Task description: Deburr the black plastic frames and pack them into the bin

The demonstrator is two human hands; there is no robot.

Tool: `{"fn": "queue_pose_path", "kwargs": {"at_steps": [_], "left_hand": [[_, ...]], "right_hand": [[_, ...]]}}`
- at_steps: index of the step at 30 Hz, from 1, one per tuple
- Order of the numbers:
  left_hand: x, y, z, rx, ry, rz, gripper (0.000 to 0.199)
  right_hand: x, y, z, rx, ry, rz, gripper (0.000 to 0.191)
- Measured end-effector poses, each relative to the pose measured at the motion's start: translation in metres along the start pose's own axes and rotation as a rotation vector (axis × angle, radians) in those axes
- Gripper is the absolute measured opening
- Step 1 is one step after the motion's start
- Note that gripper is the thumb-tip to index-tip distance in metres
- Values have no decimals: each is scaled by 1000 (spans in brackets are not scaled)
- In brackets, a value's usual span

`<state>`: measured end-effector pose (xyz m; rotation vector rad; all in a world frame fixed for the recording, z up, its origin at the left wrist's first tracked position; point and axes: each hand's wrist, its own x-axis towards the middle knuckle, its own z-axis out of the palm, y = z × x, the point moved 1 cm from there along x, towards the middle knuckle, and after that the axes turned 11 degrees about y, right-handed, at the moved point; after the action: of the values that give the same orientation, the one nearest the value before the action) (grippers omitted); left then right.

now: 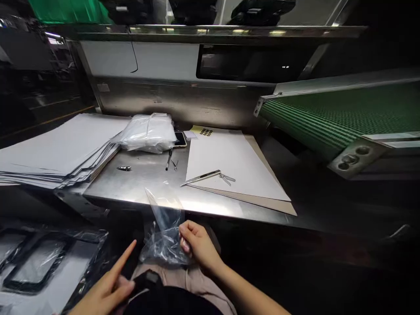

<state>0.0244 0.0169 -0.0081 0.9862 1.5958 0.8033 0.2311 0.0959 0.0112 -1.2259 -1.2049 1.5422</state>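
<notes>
Left hand (pixel 106 291), index finger stretched out, thumb apart, right hand (pixel 196 243), fingers closed on one clear bag (pixel 162 247) over the lap (pixel 173 275) — beyond, on the counter (pixel 144 183), one phone (pixel 181 140), one pen (pixel 169 159), one plastic-wrapped bundle (pixel 147 133).

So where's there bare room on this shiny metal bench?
Bare patches: the shiny metal bench between the small dark tool and slim black pen; the large white sheet between the small round black dots and thin silver tool. Crowded: behind the pen, where the bulky white plastic-wrapped bundle sits beside the black-screened phone.
</notes>
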Motion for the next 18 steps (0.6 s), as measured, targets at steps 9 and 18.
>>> {"fn": "queue_pose_path", "kwargs": {"at_steps": [9,18], "left_hand": [[22,-3,40,113,-195,3,30],[13,-22,29,60,-236,-53,21]], "right_hand": [[-31,3,-39,-473,-158,-305,12],[-99,74,-38,-563,-269,-351,16]]}}
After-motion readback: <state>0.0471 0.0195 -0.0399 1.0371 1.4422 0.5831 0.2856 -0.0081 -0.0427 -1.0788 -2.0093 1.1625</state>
